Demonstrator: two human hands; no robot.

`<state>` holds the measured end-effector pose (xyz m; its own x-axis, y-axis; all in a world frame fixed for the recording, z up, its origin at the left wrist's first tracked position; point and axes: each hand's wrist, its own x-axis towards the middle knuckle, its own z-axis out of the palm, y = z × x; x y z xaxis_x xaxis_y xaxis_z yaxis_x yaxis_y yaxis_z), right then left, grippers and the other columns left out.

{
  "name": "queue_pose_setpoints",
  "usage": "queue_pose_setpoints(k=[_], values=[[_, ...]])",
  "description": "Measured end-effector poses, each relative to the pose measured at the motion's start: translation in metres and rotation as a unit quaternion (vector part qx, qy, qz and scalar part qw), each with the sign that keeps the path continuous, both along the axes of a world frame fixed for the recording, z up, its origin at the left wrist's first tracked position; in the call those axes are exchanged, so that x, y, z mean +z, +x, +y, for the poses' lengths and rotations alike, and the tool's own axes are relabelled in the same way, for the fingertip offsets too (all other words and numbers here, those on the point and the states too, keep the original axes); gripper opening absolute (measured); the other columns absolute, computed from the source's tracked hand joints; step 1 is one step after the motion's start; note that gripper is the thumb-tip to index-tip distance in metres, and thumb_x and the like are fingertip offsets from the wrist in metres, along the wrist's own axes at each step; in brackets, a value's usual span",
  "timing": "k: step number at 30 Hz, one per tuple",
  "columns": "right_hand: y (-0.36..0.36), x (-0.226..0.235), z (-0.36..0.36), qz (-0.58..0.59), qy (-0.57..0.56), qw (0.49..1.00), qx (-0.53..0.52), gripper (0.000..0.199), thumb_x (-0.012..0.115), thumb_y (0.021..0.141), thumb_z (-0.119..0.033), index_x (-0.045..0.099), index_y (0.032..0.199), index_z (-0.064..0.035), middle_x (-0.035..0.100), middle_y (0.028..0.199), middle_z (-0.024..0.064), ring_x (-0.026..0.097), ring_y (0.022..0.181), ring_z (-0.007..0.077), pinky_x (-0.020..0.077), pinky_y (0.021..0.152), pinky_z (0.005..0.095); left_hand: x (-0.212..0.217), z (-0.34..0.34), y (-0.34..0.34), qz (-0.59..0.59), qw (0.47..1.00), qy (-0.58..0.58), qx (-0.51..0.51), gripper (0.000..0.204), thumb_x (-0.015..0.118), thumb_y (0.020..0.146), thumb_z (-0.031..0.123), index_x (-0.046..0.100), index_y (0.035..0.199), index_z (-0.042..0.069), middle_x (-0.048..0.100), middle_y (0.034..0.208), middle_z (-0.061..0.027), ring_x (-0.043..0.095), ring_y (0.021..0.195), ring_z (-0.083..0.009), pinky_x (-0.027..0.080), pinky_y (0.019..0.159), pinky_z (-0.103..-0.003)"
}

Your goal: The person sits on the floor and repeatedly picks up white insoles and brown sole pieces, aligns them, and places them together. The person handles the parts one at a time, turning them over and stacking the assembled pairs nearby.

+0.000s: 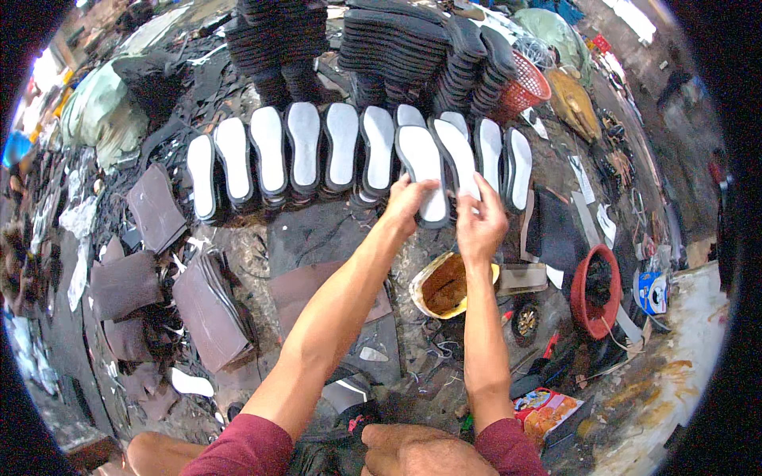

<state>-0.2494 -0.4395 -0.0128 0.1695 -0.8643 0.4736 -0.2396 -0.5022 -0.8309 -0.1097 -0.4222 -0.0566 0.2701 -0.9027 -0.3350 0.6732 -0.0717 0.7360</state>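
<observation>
Both my arms reach out over a row of dark shoe soles topped with white insoles. My left hand [406, 205] is closed on the heel part of one white-topped sole [419, 159], thumb across its white face. Close beside it, my right hand [482, 224] pinches the lower end of a second white-topped sole [455, 151]. These two soles are tilted and lie in front of others in the row, partly covering them. To their left stand several more white-topped soles [304, 143]; to their right are a couple more, including an outer one [519, 168].
Tall stacks of black soles [393, 47] rise behind the row. Nearer me sit a yellow-rimmed glue container [417, 292], a red basin [582, 305] and a blue can [651, 292]. Stacked brown sheets [208, 309] lie at left; a red basket [528, 83] stands far right. Scraps cover the ground.
</observation>
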Motion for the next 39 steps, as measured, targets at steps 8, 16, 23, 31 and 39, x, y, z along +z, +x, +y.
queue_pose_setpoints(k=[8,16,23,31,39], values=[[0.002,-0.002,-0.018,-0.087,0.334,0.924,0.167,0.097,0.081,0.080,-0.015,0.022,0.156,-0.0074,0.060,0.124,0.0174,0.063,0.105,0.0239,0.0527,0.088,0.0359,0.026,0.048,0.025,0.084,0.995,-0.025,-0.055,0.037,0.065,0.086,0.013,0.061,0.121,0.002,0.071,0.105,-0.0092,0.069,0.086,-0.0177,0.057,0.074,-0.031],[0.036,-0.049,-0.013,0.092,0.204,0.974,0.040,0.053,0.077,0.084,-0.025,0.058,0.131,-0.0064,0.067,0.103,0.0077,0.064,0.088,0.0159,0.0532,0.075,0.0311,0.033,0.148,0.072,-0.018,0.992,-0.069,0.104,0.047,0.054,0.093,0.010,0.038,0.137,0.005,0.065,0.119,-0.0191,0.071,0.085,-0.0263,0.061,0.072,-0.037],[0.111,-0.067,0.020,0.237,0.140,0.939,-0.207,0.100,0.083,0.075,-0.033,0.022,0.152,-0.0133,0.050,0.129,0.0196,0.053,0.119,0.0384,0.0460,0.094,0.0560,-0.006,0.221,0.045,-0.056,0.977,0.046,0.200,0.044,0.057,0.092,0.006,0.042,0.133,0.007,0.067,0.113,-0.0143,0.071,0.083,-0.0269,0.058,0.069,-0.038],[0.105,-0.061,0.013,0.167,0.098,0.980,-0.053,0.044,0.076,0.069,-0.003,0.060,0.110,-0.0077,0.054,0.116,0.0162,0.057,0.109,0.0359,0.0478,0.092,0.0449,-0.035,0.276,0.010,-0.111,0.961,0.136,0.213,0.045,0.060,0.090,0.004,0.043,0.132,0.006,0.068,0.113,-0.0139,0.071,0.084,-0.0278,0.057,0.071,-0.038],[0.073,-0.002,0.088,0.096,-0.060,0.993,0.045,0.046,0.062,0.090,-0.016,0.046,0.132,-0.0077,0.069,0.109,0.0193,0.068,0.097,0.0418,0.0543,0.080,0.0463,-0.032,0.306,-0.001,-0.065,0.962,0.139,0.224,0.048,0.060,0.093,0.007,0.038,0.136,0.009,0.066,0.116,-0.0123,0.069,0.084,-0.0252,0.059,0.072,-0.039]])
